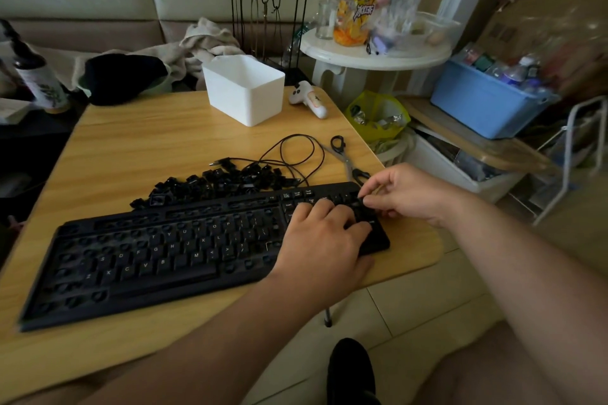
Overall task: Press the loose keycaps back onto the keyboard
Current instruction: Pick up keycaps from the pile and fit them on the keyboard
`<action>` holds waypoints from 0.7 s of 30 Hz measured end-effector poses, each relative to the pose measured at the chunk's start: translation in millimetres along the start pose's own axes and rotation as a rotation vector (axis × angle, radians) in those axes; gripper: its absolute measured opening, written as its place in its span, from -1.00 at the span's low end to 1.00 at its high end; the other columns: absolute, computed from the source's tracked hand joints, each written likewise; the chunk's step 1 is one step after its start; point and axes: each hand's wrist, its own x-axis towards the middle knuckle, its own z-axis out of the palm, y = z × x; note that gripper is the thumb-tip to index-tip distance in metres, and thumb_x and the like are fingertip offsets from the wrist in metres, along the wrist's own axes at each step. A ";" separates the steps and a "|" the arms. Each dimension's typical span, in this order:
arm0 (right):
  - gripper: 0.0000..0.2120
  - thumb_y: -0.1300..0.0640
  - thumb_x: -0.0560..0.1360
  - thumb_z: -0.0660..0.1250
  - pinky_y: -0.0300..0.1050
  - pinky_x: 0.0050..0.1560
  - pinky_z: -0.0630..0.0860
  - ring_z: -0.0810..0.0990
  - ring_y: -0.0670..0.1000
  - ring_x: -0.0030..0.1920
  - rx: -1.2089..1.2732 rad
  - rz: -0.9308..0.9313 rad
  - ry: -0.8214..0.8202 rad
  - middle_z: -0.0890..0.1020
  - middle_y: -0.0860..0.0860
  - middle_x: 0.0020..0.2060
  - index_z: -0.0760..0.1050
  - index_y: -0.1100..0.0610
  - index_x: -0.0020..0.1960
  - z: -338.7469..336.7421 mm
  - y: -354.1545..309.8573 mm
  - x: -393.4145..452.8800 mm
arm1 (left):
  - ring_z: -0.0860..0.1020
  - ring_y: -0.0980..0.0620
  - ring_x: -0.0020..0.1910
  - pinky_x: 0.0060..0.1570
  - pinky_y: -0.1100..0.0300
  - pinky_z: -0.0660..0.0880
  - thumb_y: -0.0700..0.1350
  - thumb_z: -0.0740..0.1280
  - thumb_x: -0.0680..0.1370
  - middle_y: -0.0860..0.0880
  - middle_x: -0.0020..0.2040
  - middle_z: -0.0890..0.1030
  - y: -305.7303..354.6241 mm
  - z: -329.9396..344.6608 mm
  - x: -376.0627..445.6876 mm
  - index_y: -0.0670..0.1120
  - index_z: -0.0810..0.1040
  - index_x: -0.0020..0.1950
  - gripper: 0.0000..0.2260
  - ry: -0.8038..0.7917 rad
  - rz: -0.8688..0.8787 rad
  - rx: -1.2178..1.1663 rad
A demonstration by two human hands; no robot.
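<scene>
Two hands at keyboard's (pixel 171 260) right end, over number pad. Right hand (pixel 406 192) pinches small black keycap (pixel 362 200) at far right corner; left hand (pixel 324 237) lies flat, fingers spread across pad keys. Keyboard's long axis runs left-right, slightly skewed; many sockets bare. Loose keycap pile (pixel 217 182) just behind keyboard, up-left of hands, nearer left hand. Beyond: cable (pixel 296 154), scissors (pixel 345 158), white bin (pixel 245 89) on wooden table (pixel 138 148). Cluttered room, sofa behind.

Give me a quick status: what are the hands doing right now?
Left hand resting flat on keyboard, right end. Right hand pinching a keycap over the number pad. Pile of loose keycaps waiting behind; cable and scissors nearby, not blocking.
</scene>
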 end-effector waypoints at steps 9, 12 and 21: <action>-0.89 0.18 0.57 0.47 -0.14 -0.20 0.51 0.61 -0.02 -0.16 0.022 0.047 0.022 0.73 0.00 -0.14 0.73 0.00 -0.05 3.2 2.7 0.6 | 0.54 -0.09 0.16 0.12 -0.07 0.45 0.20 0.26 0.55 0.06 0.21 0.62 1.1 5.3 0.6 0.10 0.63 0.28 -0.63 0.044 -0.001 -0.035; -0.89 0.17 0.56 0.48 -0.05 -0.12 0.58 0.63 0.01 -0.12 -0.025 0.039 0.055 0.73 0.01 -0.13 0.73 0.00 -0.10 7.1 2.9 5.6 | 0.53 -0.09 0.19 0.14 -0.07 0.44 0.18 0.25 0.56 0.07 0.27 0.60 2.2 5.5 0.4 0.09 0.59 0.31 -0.62 0.050 0.009 -0.042; -0.85 0.20 0.49 0.55 0.03 0.05 0.64 0.66 -0.01 -0.02 -0.062 -0.022 0.144 0.71 -0.06 -0.10 0.72 -0.05 -0.14 14.1 7.9 10.4 | 0.51 -0.11 0.22 0.13 -0.08 0.42 0.15 0.21 0.60 0.07 0.38 0.56 4.5 9.9 0.9 0.05 0.54 0.39 -0.59 0.050 0.030 0.008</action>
